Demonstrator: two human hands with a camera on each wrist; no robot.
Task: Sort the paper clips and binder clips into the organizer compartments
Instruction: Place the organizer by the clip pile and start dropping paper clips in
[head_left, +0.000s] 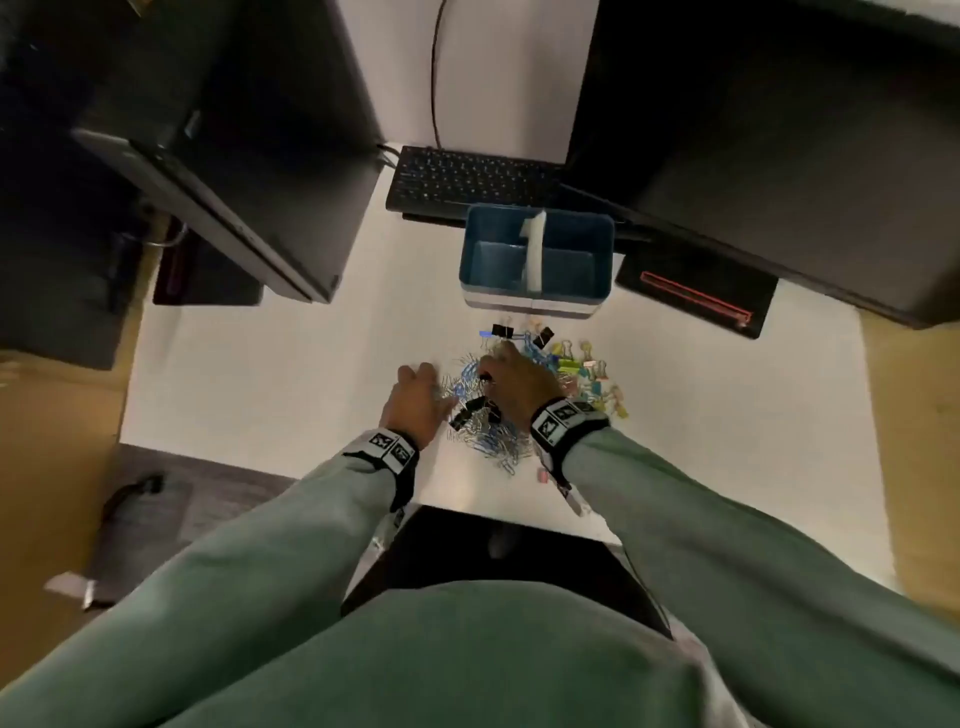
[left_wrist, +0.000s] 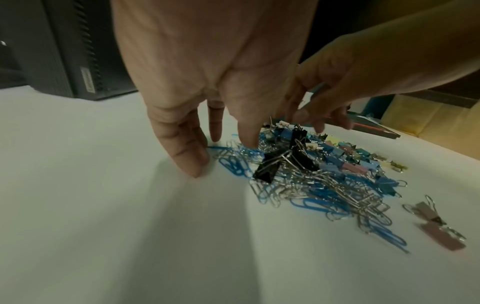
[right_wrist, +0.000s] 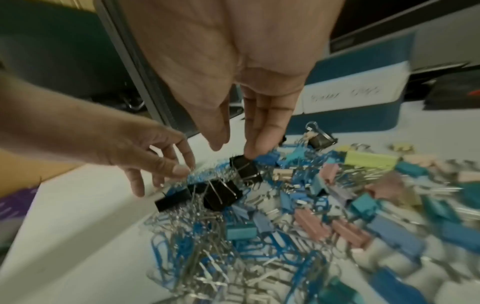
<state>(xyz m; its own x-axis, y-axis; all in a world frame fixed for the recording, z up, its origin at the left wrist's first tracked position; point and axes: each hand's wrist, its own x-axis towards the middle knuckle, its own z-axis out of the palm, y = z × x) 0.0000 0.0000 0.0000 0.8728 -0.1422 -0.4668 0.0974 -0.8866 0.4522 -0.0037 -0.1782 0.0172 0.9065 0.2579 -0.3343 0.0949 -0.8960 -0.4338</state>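
One organizer (head_left: 537, 291), two compartments. Black binder clips (right_wrist: 246, 169): five in head view. Coloured binder clips (right_wrist: 371, 160): too many, too blurred to count. Paper clips (left_wrist: 306, 191), blue and silver: one tangled heap, uncountable. Two hands, one keyboard (head_left: 467, 179).

White desk (head_left: 270, 374) under clip pile (head_left: 498, 441), blue organizer (head_left: 537, 304), keyboard (head_left: 467, 179).

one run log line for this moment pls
phase: sorting begins | left hand: open, fingers at paper clips | right hand: open, fingers on black binder clip | organizer: looks empty
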